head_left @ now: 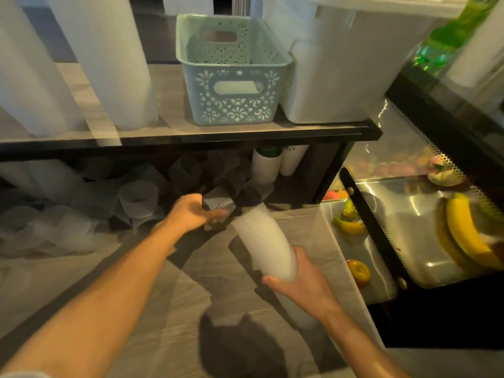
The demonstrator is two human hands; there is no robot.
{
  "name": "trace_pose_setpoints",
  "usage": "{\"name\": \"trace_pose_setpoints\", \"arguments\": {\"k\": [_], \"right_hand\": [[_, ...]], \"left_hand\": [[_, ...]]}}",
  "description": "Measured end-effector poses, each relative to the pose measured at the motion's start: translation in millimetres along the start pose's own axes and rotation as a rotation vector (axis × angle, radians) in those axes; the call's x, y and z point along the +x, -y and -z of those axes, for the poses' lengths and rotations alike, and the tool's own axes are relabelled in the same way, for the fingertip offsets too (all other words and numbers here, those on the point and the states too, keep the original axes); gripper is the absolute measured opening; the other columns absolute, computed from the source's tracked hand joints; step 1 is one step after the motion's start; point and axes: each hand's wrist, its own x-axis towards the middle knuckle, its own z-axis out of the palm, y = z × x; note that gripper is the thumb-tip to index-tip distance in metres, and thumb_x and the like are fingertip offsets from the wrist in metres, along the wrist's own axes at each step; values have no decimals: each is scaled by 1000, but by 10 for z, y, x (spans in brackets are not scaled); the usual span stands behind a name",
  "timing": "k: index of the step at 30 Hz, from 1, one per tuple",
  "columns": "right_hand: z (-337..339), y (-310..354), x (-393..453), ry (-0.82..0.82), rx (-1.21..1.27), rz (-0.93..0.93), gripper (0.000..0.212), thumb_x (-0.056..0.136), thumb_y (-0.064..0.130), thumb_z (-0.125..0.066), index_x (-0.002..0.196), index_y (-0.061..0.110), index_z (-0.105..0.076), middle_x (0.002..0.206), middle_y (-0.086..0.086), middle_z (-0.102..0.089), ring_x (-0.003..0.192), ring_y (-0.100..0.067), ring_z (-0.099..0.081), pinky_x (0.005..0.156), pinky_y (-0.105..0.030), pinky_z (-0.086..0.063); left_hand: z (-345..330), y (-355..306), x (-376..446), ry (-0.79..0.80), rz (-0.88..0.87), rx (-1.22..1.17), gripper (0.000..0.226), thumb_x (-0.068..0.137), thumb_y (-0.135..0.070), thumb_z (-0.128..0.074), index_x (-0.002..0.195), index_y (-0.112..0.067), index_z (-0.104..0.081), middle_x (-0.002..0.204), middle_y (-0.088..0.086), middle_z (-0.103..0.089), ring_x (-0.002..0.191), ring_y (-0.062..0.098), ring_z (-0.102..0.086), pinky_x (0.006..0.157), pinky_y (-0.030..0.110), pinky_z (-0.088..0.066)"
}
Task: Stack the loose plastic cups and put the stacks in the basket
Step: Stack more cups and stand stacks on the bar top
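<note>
My right hand point(302, 287) grips the lower end of a long stack of clear plastic cups point(266, 241) that tilts up and to the left over the counter. My left hand point(192, 212) reaches under the shelf and holds a short ribbed stack of cups point(218, 204) among the loose ones. Several loose clear cups point(137, 199) lie jumbled under the shelf at the left. The pale green lattice basket point(231, 105) stands on the shelf above, and no cups show inside it.
Tall wrapped sleeves of cups point(103, 58) stand on the shelf at left. A white bin point(338, 77) sits right of the basket. White cups point(266, 166) stand under the shelf. A glass display case point(409, 227) with bananas and fruit is at right.
</note>
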Motion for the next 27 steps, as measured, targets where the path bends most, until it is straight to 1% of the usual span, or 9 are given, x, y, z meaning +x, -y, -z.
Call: {"name": "trace_pose_setpoints", "arguments": {"k": [4, 7, 10, 12, 16, 19, 23, 25, 27], "right_hand": [[-46, 76, -2, 3, -1, 36, 78, 62, 64, -81, 117, 42, -30, 108, 15, -47, 98, -8, -54, 74, -24, -52], [-108, 146, -42, 36, 14, 91, 75, 65, 61, -81, 118, 42, -32, 110, 14, -48, 98, -6, -53, 65, -14, -44], [-145, 217, -49, 89, 6, 131, 77, 64, 64, -81, 119, 39, -35, 111, 13, -49, 101, -7, -54, 71, -20, -49], [-156, 282, -36, 119, -19, 161, 77, 62, 67, -80, 118, 39, -34, 112, 12, -49, 102, -8, -54, 78, -25, -52], [-150, 456, -27, 177, -56, 233, 74, 62, 69, -78, 115, 41, -35, 109, 17, -51, 100, -7, -54, 77, -24, -47], [-193, 535, -21, 164, -116, 276, 77, 60, 74, -75, 117, 40, -37, 109, 17, -52, 100, -6, -54, 77, -26, -46], [-242, 566, -32, 137, -139, 300, 80, 60, 75, -74, 121, 39, -37, 112, 19, -51, 102, -5, -54, 86, -33, -52], [-249, 597, -49, 144, -143, 304, 83, 61, 72, -75, 126, 36, -38, 113, 18, -50, 103, -5, -53, 86, -29, -50], [-252, 606, -64, 149, -134, 298, 84, 62, 70, -76, 127, 34, -38, 114, 18, -49, 104, -6, -53, 84, -26, -47]], "left_hand": [[135, 102, -340, -168, -12, -296, 72, 70, -68, -72, 114, -15, -54, 106, 0, -60, 94, 18, -62, 73, 33, -51], [222, 199, -531, -155, -133, -544, 51, 76, -59, -71, 108, -22, -58, 104, -2, -62, 94, 18, -68, 74, 36, -60], [326, 260, -671, -100, -194, -738, 22, 91, -35, -64, 108, -21, -61, 112, 11, -57, 104, 25, -65, 73, 34, -61], [413, 285, -767, -64, -231, -729, 24, 93, -40, -62, 113, -26, -61, 119, 13, -54, 105, 22, -63, 76, 32, -60], [579, 312, -920, -57, -275, -590, 39, 97, -37, -55, 135, -29, -53, 121, -1, -53, 98, 8, -59, 70, 10, -47], [655, 330, -970, -7, -306, -563, 45, 97, -37, -55, 142, -33, -48, 122, -1, -54, 107, 13, -58, 81, 15, -43], [704, 304, -1023, 44, -293, -547, 42, 100, -36, -48, 142, -39, -45, 115, -9, -51, 108, 3, -51, 83, 12, -36], [615, 281, -1050, 88, -292, -509, 43, 98, -50, -45, 141, -44, -45, 116, -14, -50, 115, 3, -48, 94, 19, -33], [443, 250, -1098, 117, -289, -503, 58, 89, -69, -37, 143, -49, -40, 122, -20, -48, 124, 1, -41, 105, 27, -28]]}}
